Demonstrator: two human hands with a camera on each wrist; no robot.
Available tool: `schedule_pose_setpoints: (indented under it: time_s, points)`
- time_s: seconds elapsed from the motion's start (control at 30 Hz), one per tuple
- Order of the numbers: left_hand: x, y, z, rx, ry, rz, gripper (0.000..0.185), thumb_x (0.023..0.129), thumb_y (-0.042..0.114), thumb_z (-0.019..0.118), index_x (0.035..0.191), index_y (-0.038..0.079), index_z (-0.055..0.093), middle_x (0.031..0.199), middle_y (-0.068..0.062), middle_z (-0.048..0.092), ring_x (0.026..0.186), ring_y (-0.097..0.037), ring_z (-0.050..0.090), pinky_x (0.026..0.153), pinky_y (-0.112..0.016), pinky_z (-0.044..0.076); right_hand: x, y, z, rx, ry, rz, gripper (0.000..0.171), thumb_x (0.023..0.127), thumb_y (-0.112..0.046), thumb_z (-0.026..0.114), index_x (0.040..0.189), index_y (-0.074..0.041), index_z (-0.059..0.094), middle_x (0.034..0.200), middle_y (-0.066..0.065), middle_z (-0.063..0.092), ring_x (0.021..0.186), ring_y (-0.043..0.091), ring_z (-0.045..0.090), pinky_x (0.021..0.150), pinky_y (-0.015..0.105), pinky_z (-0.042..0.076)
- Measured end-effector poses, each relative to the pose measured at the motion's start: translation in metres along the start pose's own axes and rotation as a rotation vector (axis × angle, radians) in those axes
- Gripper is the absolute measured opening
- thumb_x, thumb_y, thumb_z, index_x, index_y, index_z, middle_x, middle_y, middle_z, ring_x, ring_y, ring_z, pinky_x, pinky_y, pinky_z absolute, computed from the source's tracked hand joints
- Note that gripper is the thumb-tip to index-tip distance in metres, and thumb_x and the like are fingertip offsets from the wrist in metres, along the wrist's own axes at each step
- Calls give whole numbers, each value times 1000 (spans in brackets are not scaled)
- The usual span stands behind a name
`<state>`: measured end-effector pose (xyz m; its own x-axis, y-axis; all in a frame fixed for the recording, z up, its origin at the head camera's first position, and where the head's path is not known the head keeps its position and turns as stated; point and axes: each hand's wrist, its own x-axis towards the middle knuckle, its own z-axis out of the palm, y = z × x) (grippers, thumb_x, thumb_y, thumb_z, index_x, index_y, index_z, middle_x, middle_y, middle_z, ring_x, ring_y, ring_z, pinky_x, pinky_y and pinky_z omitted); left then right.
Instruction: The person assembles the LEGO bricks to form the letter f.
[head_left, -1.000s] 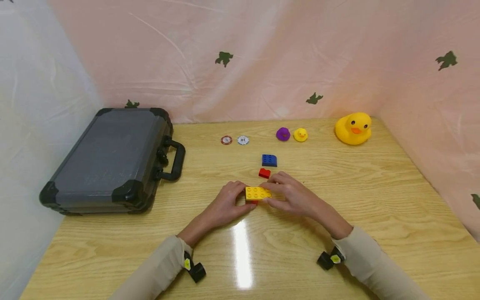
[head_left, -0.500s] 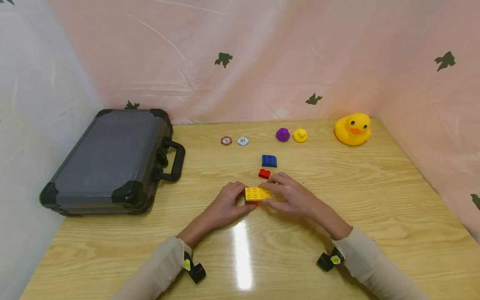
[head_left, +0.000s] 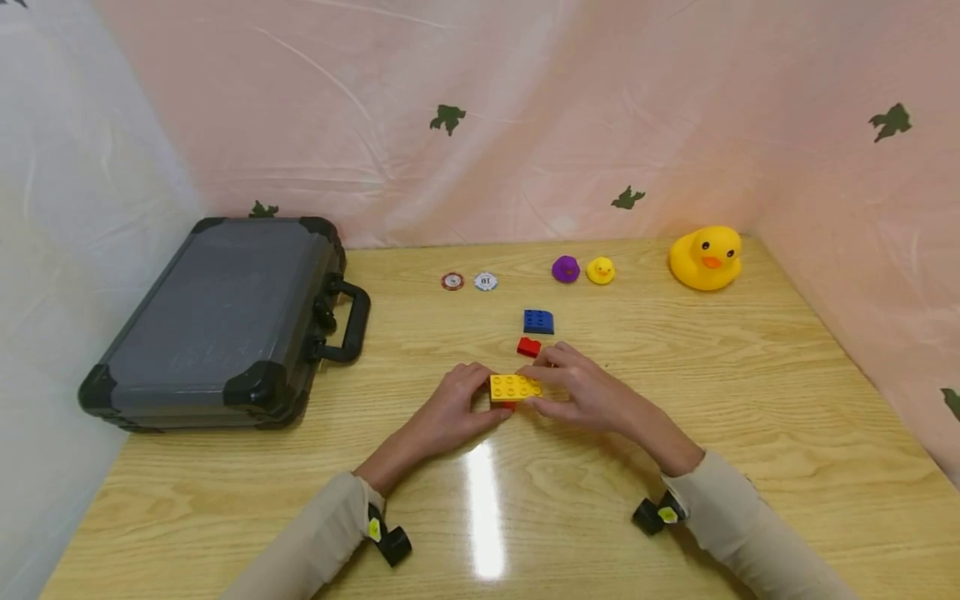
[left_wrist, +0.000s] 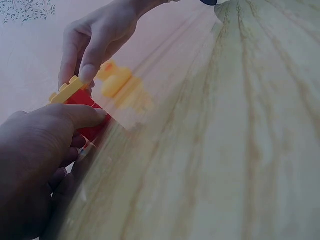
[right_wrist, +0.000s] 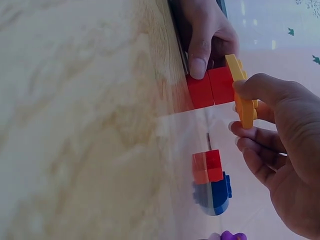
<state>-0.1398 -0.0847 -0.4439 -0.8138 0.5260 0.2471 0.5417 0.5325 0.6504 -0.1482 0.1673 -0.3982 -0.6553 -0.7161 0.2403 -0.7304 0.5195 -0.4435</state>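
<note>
Yellow plastic: one studded plate [head_left: 510, 387] sits atop an upper red block [right_wrist: 221, 85], itself on a lower red block [right_wrist: 200, 95] that stands on the desk [head_left: 750, 375], about midway between its side edges. Plate overhangs the stack toward the right; whether its studs are fully seated, cannot tell.

Left hand [head_left: 446, 408] grips the red stack, thumb on the lower block's near face; remaining fingers go behind the stack and are partly lost in the left wrist view's shadow. Right hand [head_left: 577, 387] pinches the plate's overhanging end between thumb and fingers, covering some studs. From above, the plate hides most of the red.

Beyond: small red brick [head_left: 528, 347], then blue brick [head_left: 538, 322]. Toward the desk's far edge: two chips [head_left: 452, 282], purple duck [head_left: 566, 268], small yellow duck [head_left: 601, 270]; chip print only partly legible. Large duck [head_left: 705, 260] near the far right corner. Grey case [head_left: 217, 300] at the far left corner, contents unseen. Desk's near edge and both sleeves [head_left: 750, 525] cut off by the frame.
</note>
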Motion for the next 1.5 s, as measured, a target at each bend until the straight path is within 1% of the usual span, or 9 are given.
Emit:
schedule_pose_setpoints:
  time_s: [0.33,0.53,0.63,0.8,1.0,1.13,1.33,1.5]
  points:
    - [0,0,-1,-3,-9,-6,34,91,26,81,115,6,67,107,-2,65,97,-20,54,87,-39,45,1,2,1,-2,9,6,39,92,-20,80,127,-6,72,112,5,65,105,21,54,89,40,52]
    - [0,-1,0,-8,-11,-7,34,91,26,81,115,7,67,107,-2,64,97,-20,53,86,-39,45,0,4,-1,29,26,32,38,93,-22,79,128,-7,72,118,4,64,108,21,54,93,43,51]
    - [0,-1,0,-4,-10,-6,34,91,27,81,114,7,67,106,-1,64,96,-20,53,86,-39,45,-1,9,-3,59,58,53,35,96,-22,76,126,-6,72,120,4,64,111,21,55,94,44,51]
    - [-1,-1,0,0,-8,-4,33,92,28,81,114,8,67,107,0,64,97,-19,54,87,-39,45,-1,23,-6,100,135,66,27,95,-15,76,120,-3,73,118,7,65,110,23,56,94,47,51]
    - [-1,-1,0,-2,-10,-12,33,92,29,81,114,9,67,107,0,64,98,-19,54,87,-39,45,3,36,-5,107,178,66,30,95,-12,76,122,-1,72,117,10,64,109,26,56,94,49,51]
    - [-1,-1,0,-1,-12,-18,33,92,28,81,114,8,67,106,0,64,97,-19,54,86,-39,45,7,43,-2,99,184,66,30,95,-13,76,123,-1,72,117,11,63,109,28,57,95,50,50]
    - [0,-2,1,-6,-25,-30,35,92,29,81,115,8,67,108,-1,65,99,-20,54,88,-40,45,12,51,4,102,154,103,32,97,-14,75,126,-2,71,119,11,63,111,29,56,96,51,50]
    - [0,-1,0,-9,-26,-31,35,92,30,80,116,8,66,109,-1,64,99,-20,53,88,-40,45,16,54,6,96,137,112,33,98,-13,73,128,-2,70,121,13,63,111,30,56,96,50,50]
